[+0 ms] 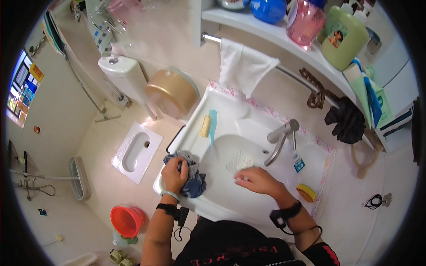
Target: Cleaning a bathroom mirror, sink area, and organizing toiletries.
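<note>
My left hand [175, 174] is closed on a crumpled blue-grey cloth [193, 185] at the left edge of the white sink [226, 106]. My right hand [259, 180] is over the basin with its fingers loosely stretched out and a little white on the fingertips. Just beyond them lies a pale, speckled patch [240, 161]; whether it is suds or a mesh, I cannot tell. A light blue comb [213, 123] and a yellowish bar of soap [205, 126] lie side by side on the sink's left ledge. The metal faucet [282, 132] stands at the basin's far right.
On the right ledge are a yellow-and-brown sponge [306, 193] and a small blue-and-white packet [298, 162]. A white towel [244, 66] hangs from a rail below a shelf of bottles [306, 22]. A squat toilet [137, 153] and red bucket [128, 221] are at left.
</note>
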`<state>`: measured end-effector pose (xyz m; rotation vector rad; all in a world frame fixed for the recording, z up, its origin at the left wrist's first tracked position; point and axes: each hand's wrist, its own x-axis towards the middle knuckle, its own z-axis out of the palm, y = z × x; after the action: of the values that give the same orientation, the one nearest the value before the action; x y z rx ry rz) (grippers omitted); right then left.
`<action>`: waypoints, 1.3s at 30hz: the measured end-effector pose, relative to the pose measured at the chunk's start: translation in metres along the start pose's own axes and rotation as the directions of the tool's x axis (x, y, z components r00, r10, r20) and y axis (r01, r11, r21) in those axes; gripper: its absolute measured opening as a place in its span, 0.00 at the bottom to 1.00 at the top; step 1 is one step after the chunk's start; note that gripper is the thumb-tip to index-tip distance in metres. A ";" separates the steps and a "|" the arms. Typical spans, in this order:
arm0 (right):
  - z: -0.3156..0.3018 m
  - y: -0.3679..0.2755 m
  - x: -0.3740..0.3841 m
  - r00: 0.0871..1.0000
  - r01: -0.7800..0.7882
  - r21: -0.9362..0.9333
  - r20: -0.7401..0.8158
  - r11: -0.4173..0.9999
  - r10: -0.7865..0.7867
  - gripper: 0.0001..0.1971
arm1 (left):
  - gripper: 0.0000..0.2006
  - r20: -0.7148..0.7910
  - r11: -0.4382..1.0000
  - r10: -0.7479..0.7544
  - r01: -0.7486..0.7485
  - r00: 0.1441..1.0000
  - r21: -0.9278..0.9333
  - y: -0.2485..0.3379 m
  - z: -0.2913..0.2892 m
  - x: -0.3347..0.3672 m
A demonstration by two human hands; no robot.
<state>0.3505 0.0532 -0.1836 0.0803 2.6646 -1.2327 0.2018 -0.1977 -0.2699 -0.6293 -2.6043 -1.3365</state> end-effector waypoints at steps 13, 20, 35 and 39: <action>0.046 0.013 0.222 0.946 -0.175 -0.409 -0.323 0.895 0.037 0.22 | 0.06 -0.048 0.996 0.089 -0.090 0.995 -0.015 -0.004 0.000 0.004; 0.045 0.027 0.213 0.858 -0.268 0.189 -0.400 0.945 0.323 0.26 | 0.06 -0.054 0.994 0.106 -0.105 0.993 0.023 -0.005 0.000 0.002; -0.068 -0.054 0.071 0.864 0.484 0.571 -0.432 0.663 -0.259 0.26 | 0.05 -0.047 0.995 0.099 -0.100 0.994 -0.028 0.000 -0.001 0.001; -0.144 -0.134 0.007 0.773 0.491 0.347 -0.596 0.799 -0.217 0.29 | 0.04 -0.072 0.991 0.134 -0.136 0.988 -0.014 -0.004 0.002 0.001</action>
<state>0.3026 0.0749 0.0056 -0.0416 2.8022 -2.3120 0.1999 -0.1980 -0.2733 -0.7328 -2.4479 -1.3190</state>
